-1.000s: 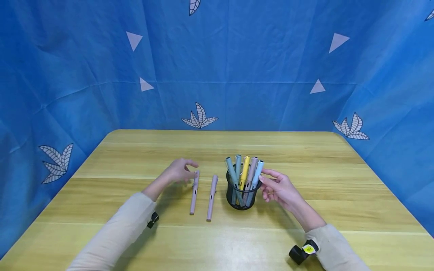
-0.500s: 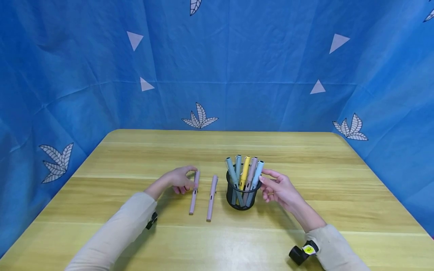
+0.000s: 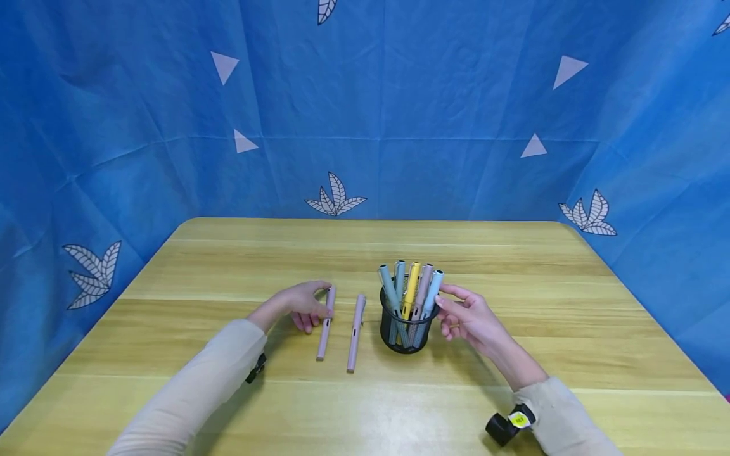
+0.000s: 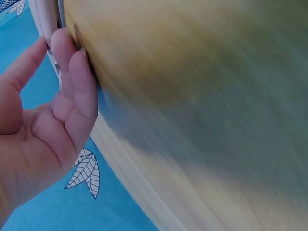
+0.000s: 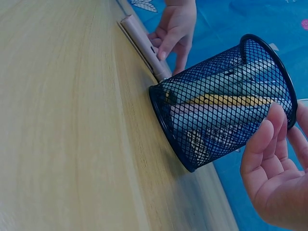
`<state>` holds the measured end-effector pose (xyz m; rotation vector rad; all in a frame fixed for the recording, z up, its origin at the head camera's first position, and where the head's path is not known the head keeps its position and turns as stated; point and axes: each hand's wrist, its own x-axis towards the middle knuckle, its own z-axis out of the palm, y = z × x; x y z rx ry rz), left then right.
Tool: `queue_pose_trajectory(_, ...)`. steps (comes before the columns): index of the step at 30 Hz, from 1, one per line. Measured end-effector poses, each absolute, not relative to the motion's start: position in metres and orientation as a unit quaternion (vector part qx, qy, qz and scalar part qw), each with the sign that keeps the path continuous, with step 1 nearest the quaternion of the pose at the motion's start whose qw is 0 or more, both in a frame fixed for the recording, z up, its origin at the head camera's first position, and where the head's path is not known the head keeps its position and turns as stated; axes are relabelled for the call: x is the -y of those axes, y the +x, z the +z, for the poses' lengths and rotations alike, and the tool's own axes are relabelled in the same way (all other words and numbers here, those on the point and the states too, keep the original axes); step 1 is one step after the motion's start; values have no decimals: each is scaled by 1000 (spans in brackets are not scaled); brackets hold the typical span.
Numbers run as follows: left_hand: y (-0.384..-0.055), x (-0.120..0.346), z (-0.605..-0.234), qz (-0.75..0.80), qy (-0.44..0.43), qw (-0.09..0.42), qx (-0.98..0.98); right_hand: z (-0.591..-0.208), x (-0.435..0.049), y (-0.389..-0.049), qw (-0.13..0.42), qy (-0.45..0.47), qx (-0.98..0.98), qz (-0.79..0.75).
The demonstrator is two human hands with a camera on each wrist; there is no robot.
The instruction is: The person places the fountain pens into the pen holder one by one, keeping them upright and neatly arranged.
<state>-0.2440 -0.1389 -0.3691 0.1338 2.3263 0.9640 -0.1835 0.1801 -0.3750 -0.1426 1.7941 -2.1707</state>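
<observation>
Two lilac capped pens lie side by side on the table. My left hand is at the left pen, thumb and forefinger pinching its capped upper part. In the left wrist view this pen shows only in the top corner, at the fingertips. The other lilac pen lies untouched just to the right. Beside it stands a black mesh pen holder with several upright pens, among them a yellow pen and a light blue pen. My right hand grips the holder's right side at the rim.
The light wooden table reaches back to a blue patterned cloth hanging behind and at both sides. Black wrist cameras, such as the right camera, sit under the sleeves near the tabletop.
My left hand has come down from above the left pen and closed its thumb and forefinger on it. The pen has shifted very slightly left. My right hand and the holder have stayed put.
</observation>
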Motion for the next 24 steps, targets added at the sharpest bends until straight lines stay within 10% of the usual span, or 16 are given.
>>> queue_pose_trajectory(24,-249,132,-371,405,35,312,-859,-376,-180,-184,162,-48,-628,-760)
